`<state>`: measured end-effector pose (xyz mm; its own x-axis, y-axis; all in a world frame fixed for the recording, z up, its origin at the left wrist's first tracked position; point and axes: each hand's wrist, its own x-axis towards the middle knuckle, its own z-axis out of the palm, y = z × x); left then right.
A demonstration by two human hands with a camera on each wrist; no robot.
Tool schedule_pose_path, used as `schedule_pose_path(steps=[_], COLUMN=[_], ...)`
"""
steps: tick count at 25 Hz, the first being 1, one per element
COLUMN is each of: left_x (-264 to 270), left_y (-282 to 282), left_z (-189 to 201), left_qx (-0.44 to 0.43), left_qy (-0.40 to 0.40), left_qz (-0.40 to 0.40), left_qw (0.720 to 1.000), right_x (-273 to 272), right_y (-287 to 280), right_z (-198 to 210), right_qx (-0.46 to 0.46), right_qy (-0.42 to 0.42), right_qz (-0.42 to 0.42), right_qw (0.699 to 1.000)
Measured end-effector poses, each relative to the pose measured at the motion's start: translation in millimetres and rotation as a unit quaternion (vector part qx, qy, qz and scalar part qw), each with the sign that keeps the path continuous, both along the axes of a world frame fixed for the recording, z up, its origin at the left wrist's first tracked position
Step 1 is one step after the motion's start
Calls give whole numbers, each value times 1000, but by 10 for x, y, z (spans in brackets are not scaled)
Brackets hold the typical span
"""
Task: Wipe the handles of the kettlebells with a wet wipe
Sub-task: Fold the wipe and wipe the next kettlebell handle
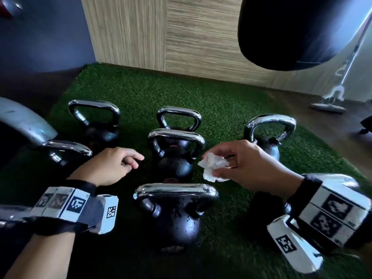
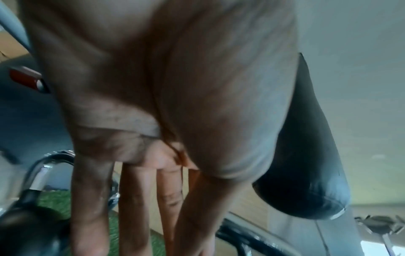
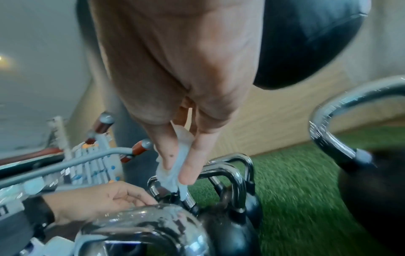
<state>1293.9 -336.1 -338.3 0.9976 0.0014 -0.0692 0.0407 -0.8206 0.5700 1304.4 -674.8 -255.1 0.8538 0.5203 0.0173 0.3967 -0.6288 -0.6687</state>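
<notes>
Several black kettlebells with chrome handles stand on a green turf mat (image 1: 221, 101). My right hand (image 1: 237, 164) pinches a crumpled white wet wipe (image 1: 213, 165), held just right of the middle kettlebell's handle (image 1: 177, 136). In the right wrist view the wet wipe (image 3: 175, 166) hangs between thumb and fingers above the chrome handles (image 3: 230, 166). My left hand (image 1: 120, 162) hovers left of that kettlebell with loosely curled fingers, holding nothing. The left wrist view shows the left hand's fingers (image 2: 140, 199) hanging down relaxed. The nearest kettlebell (image 1: 177, 214) stands below both hands.
A black punching bag (image 1: 291, 31) hangs at the upper right over the mat. A wood-panelled wall (image 1: 161, 33) closes the back. Grey gym equipment (image 1: 22, 117) sits at the left, and a metal stand (image 1: 332, 97) at the far right on the wooden floor.
</notes>
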Motion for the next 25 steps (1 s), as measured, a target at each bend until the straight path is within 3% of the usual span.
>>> schedule_pose_path(steps=[4,8,14,20,25], left_x=[-381,-697,-910,-884,-849], left_y=[7,-47,-187,-420,-446], left_z=[-260,-433,-670,-628,-829], left_qx=[11,-12,-139,-155,-105], left_qy=[131,241,198,149,100], left_qz=[7,-19,16,17,-17], left_qw=[991,970,970,976,989], right_x=[-1,-22,-20,-172,-268], right_y=[-5,34,145,444,487], right_z=[-1,39,118,149,-35], right_qx=[41,-15,-51,-66,-39], right_qy=[-36,-118,-138,-156,-175], right_qz=[57,97,139,87,40], right_qw=[997,988,979,982,983])
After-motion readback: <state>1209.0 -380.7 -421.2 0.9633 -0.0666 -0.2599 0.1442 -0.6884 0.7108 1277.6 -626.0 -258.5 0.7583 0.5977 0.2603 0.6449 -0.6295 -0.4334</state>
